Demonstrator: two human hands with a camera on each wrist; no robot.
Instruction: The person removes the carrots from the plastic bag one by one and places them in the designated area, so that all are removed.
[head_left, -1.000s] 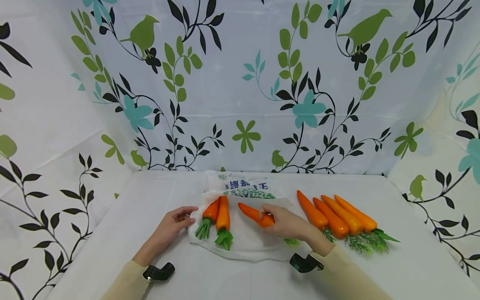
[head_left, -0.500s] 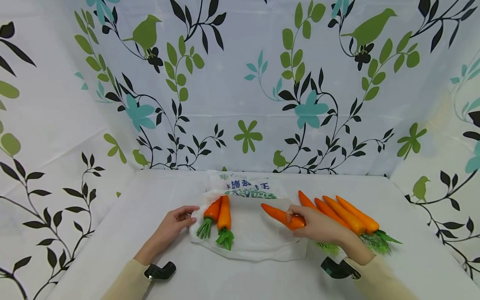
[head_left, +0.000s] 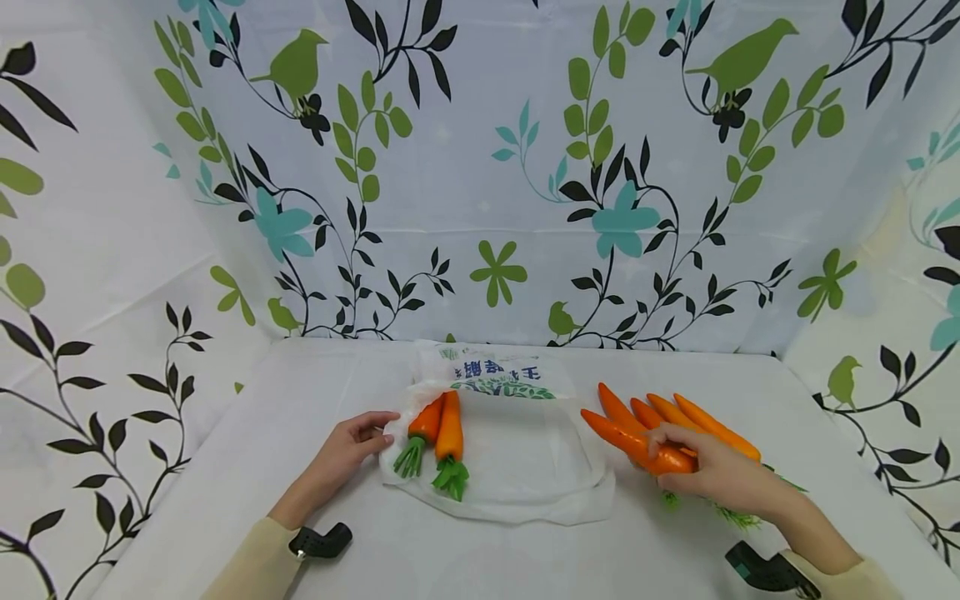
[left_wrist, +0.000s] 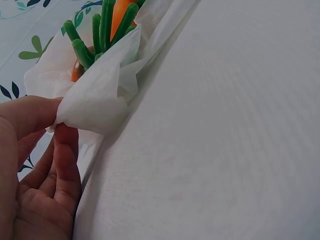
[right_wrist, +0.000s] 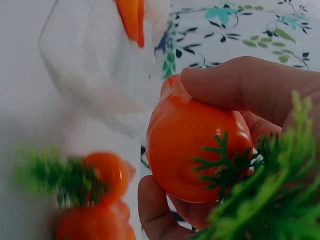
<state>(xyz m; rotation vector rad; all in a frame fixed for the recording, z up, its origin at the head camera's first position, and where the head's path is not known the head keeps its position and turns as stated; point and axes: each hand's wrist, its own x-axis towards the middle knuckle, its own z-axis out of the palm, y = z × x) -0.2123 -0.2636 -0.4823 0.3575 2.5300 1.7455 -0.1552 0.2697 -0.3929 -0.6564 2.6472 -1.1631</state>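
Head view: the right hand (head_left: 701, 468) grips the held carrot (head_left: 618, 433) at its thick end, thumb on one side and fingers curled round the other. The left hand (head_left: 356, 450) pinches the edge of the white bag (head_left: 528, 462) between thumb and fingertips.

Location: the carrot's body projects from the right fingers toward the bag, near its side edge. Loose carrots (head_left: 716, 425) lie just beyond the right fingers; contact with them cannot be determined. Two carrots (head_left: 448, 425) rest at the bag, just inward of the left fingertips.

Recommended handling: grip the smooth body, not the green fronds (right_wrist: 265, 200), which spread below the right thumb and could snag. Pinch the bag only enough to steady it; thin film may drag. Allow clearance from the loose carrots, which may roll if struck.

Orientation: the tapered tip points away from the right fingers, outward and toward the left hand's side. The long axis runs obliquely from the palm to that tip; its exact tilt cannot be determined.
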